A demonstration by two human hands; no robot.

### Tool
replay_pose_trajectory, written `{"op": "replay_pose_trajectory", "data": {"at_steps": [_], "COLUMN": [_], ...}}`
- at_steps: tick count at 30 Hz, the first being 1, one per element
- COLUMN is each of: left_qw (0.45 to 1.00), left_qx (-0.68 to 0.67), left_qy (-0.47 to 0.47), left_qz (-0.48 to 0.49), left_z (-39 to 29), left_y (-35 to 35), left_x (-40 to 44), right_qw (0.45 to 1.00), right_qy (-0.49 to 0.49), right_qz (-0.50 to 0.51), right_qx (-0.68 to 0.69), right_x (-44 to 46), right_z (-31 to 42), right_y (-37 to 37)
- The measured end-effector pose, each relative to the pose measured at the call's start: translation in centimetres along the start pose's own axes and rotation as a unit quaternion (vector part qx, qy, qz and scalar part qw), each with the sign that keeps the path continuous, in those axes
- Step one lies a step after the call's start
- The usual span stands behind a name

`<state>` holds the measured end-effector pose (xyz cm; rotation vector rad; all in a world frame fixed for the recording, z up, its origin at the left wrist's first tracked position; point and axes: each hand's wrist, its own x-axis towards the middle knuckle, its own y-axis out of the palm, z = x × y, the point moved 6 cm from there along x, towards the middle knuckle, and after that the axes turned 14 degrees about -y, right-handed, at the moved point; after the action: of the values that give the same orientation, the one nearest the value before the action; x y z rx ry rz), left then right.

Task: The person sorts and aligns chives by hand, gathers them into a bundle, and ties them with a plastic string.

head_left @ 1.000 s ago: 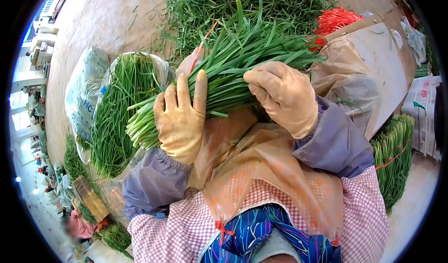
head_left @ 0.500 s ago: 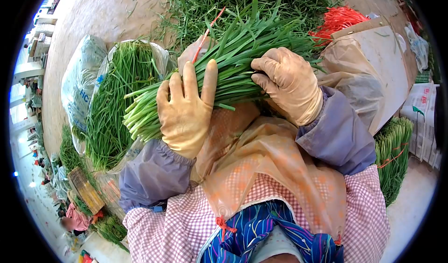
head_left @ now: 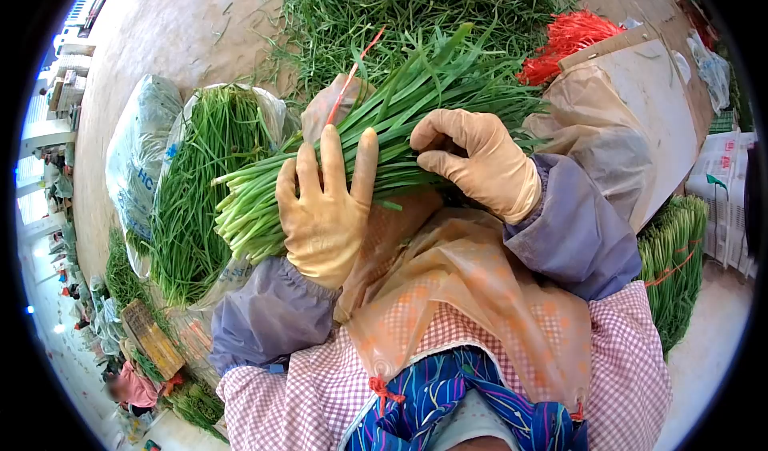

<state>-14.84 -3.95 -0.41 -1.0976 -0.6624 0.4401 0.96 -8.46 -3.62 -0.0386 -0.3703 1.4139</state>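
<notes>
A thick bunch of garlic chives (head_left: 392,143) lies across my lap, its pale cut stems to the left and its leaves to the upper right. My left hand (head_left: 324,219), in a yellowish rubber glove, rests on the stems with fingers stretched and spread; its thumb is hidden. A thin red tie (head_left: 354,76) sticks up from behind its fingertips. Over the leafy part is my right hand (head_left: 480,159), gloved alike, thumb and forefinger curled towards each other in a pinch. Whatever is between those fingertips, if anything, I cannot make out.
Loose greens (head_left: 424,7) are heaped ahead. Red ties (head_left: 568,43) lie beside a board (head_left: 640,115) at the right. More chives (head_left: 208,203) stand in a bag at the left; a tied bundle (head_left: 676,267) and a white crate (head_left: 720,203) are at the right.
My right hand has moved slightly left along the bunch, its thumb and forefinger showing a more open curl. My left hand still lies spread on the stems. The view has shifted a little.
</notes>
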Motion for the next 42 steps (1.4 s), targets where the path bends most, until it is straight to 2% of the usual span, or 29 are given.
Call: {"op": "replay_pose_trajectory", "data": {"at_steps": [4,7,12,13,15,17,19,21,22,23,24,25,27,30,31,33,35,36,40,42], "left_qw": [1.000,1.000,1.000,1.000,0.999,0.999,0.999,1.000,1.000,1.000,0.999,0.999,0.999,1.000,1.000,1.000,1.000,1.000,1.000,1.000], "left_qx": [-0.006,-0.006,-0.004,-0.010,-0.024,-0.042,-0.048,-0.016,-0.014,-0.012,-0.035,-0.035,-0.033,-0.023,-0.016,-0.019,-0.017,-0.019,-0.024,-0.024], "left_qy": [0.003,-0.006,-0.008,-0.006,0.000,-0.006,-0.004,0.008,0.007,0.006,-0.008,-0.009,-0.012,-0.007,0.000,-0.004,-0.007,-0.009,-0.016,-0.017], "left_qz": [-0.008,-0.015,-0.012,-0.018,-0.029,-0.006,0.004,-0.004,-0.007,-0.008,-0.010,-0.010,-0.009,-0.010,-0.006,-0.006,-0.004,-0.005,-0.006,-0.008], "left_z": [-0.3,-0.4,-0.4,-0.5,-0.6,-0.6,-0.9,-0.7,-0.7,-0.8,-0.8,-0.8,-0.8,-1.0,-1.1,-1.3,-1.3,-1.3,-1.1,-1.1], "left_y": [-0.2,-0.2,0.1,0.0,-0.3,-0.1,-0.2,0.2,0.3,0.3,0.1,0.1,0.2,0.2,0.2,0.1,0.0,0.0,0.1,0.2], "left_x": [0.0,-0.1,-0.9,-1.1,-1.6,-2.4,-2.9,-3.4,-3.7,-3.8,-3.8,-3.8,-3.9,-4.0,-4.0,-4.0,-3.9,-3.9,-4.2,-4.3], "right_qw": [0.988,0.977,0.985,0.985,0.930,0.881,0.880,0.876,0.885,0.912,0.943,0.938,0.947,0.981,0.980,0.986,0.964,0.953,0.927,0.913], "right_qy": [0.096,0.109,0.055,0.011,0.077,0.080,-0.012,-0.125,-0.132,-0.188,-0.147,-0.111,-0.075,0.056,0.095,0.125,0.248,0.273,0.263,0.136], "right_qz": [-0.041,-0.052,0.017,0.024,0.034,0.088,0.187,0.218,0.136,0.041,-0.075,-0.184,-0.255,-0.167,-0.110,-0.049,-0.004,-0.018,-0.111,-0.172], "right_qx": [0.113,0.178,0.160,0.171,0.357,0.457,0.435,0.412,0.425,0.362,0.290,0.272,0.183,0.086,0.136,0.096,0.096,0.131,0.244,0.343], "right_x": [-0.9,-1.1,-1.0,-1.1,-2.0,-2.3,-2.2,-1.6,-1.7,-1.9,-2.4,-3.3,-4.0,-4.9,-5.1,-4.6,-4.8,-5.1,-5.1,-5.2], "right_z": [-1.4,-0.5,0.5,0.8,1.0,2.5,3.6,4.9,4.9,4.4,3.5,2.8,2.4,3.0,1.6,1.7,-0.2,-1.2,-1.6,-1.1], "right_y": [0.3,0.8,1.8,1.9,2.9,2.8,1.1,-2.6,-4.8,-7.3,-9.8,-11.6,-13.8,-11.5,-10.2,-7.2,-4.2,-3.3,-2.9,-4.5]}}
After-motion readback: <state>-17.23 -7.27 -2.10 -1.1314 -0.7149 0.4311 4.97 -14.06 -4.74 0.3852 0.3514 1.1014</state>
